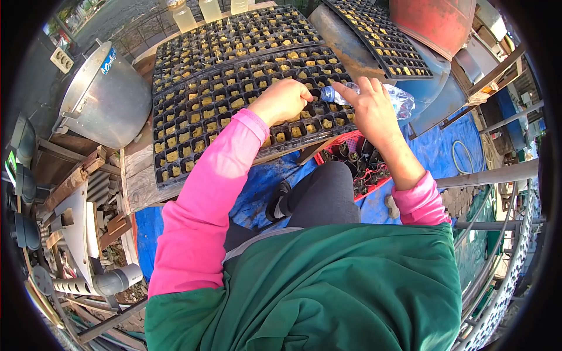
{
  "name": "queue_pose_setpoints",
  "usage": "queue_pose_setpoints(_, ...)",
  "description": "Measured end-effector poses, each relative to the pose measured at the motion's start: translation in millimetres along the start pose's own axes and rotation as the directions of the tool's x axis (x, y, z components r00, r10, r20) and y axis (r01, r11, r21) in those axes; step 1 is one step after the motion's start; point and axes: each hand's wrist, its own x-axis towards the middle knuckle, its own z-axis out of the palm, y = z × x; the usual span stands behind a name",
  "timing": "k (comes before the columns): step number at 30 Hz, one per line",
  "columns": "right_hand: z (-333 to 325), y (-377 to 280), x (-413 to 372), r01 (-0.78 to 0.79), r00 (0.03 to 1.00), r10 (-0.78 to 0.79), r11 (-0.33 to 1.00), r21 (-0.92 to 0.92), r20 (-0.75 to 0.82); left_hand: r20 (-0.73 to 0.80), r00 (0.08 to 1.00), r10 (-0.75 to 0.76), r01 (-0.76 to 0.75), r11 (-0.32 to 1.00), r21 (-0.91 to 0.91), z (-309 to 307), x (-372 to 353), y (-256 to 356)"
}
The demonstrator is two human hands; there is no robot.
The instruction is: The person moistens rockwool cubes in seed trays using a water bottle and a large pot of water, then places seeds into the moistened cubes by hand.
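So the person is sitting right up against the wooden bench, pink sleeves and a green vest; both hands are out over the near seedling tray, the black one with a yellowish cube in nearly every cell. The left hand is curled into a fist with the fingertips pressed down at a cell near the tray's right end; it may be pinching something small, but I can't make it out from here. The right hand is wrapped around a clear plastic bottle, tipped on its side with the blue cap end pointing toward the left hand; the two hands are close but not touching. A second tray sits just behind (same cubes); a big metal pot is off to the left; a red crate is down by the knee on the blue tarp.
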Motion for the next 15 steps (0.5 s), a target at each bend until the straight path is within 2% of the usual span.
queue_pose_setpoints(15, -3, -12, 6, 0.02, 0.999, -0.02, 1.0, 0.007, 0.029, 0.002, 1.0, -0.01, 0.01, 1.0, -0.011, -6, -6, -8)
